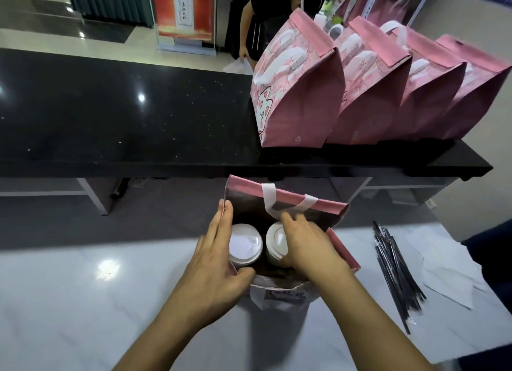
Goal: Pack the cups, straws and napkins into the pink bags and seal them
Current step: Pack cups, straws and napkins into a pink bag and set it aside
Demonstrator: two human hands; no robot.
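An open pink bag (310,203) with white handles stands on the white marble counter in front of me. Two white-lidded cups sit inside it: the left cup (245,244) and the right cup (275,241). My left hand (219,259) holds the bag's left wall, fingers flat along it and thumb curled over the near rim. Reaching into the bag, my right hand (307,244) wraps around the right cup. Black wrapped straws (393,262) lie in a pile to the right, with white napkins (454,271) beyond them.
Several sealed pink bags (302,93) stand in a row on the raised black counter (124,112) behind. A person in black stands past that counter at the top. The white counter (83,301) stretches to my left.
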